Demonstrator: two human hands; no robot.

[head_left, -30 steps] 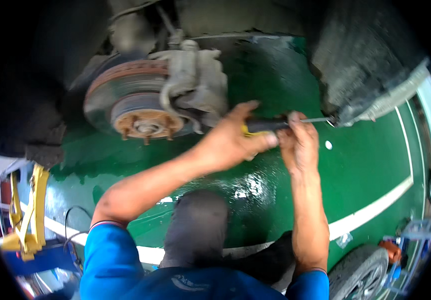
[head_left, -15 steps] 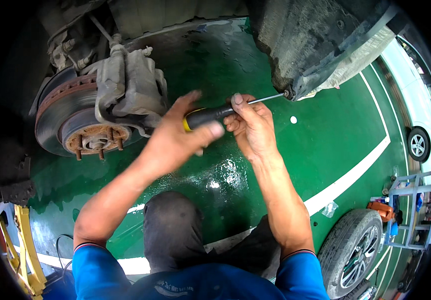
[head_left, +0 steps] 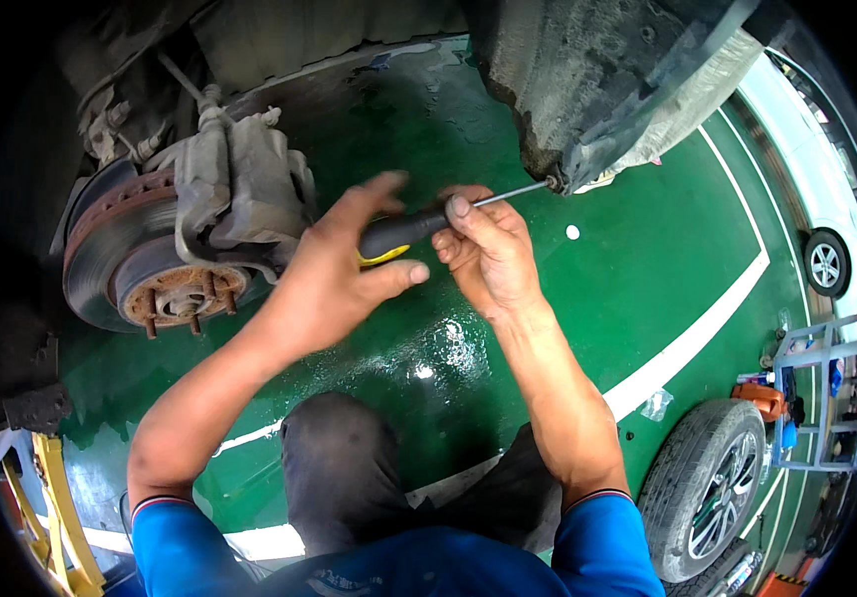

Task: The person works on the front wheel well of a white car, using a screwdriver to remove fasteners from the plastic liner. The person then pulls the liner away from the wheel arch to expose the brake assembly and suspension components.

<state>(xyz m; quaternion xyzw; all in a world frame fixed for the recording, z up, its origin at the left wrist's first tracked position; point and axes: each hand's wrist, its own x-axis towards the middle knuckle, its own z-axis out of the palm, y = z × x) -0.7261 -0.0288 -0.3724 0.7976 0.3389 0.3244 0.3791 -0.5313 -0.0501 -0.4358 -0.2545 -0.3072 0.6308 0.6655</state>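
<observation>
A screwdriver [head_left: 403,235] with a black and yellow handle lies almost level, its thin metal shaft pointing right and slightly up. The tip meets a small fastener [head_left: 555,183] at the lower corner of a dirty dark liner panel [head_left: 587,95]. My right hand [head_left: 493,249] pinches the front of the handle, near the shaft, between thumb and fingers. At the handle's rear end, my left hand [head_left: 334,264] has its thumb and fingers spread apart around the butt; the fingers are a little blurred. Whether the palm touches the handle is hidden.
To the left hang a rusty brake disc [head_left: 140,259] with studs and a grey caliper [head_left: 244,184]. A removed wheel [head_left: 702,493] lies at lower right, near a grey metal cart [head_left: 826,393]. A yellow stand [head_left: 60,512] is at lower left. The green floor [head_left: 637,298] looks wet.
The handle has turned, so its yellow band now shows along the lower side. My left hand's fingers stay spread around its end. The whole view has shifted slightly.
</observation>
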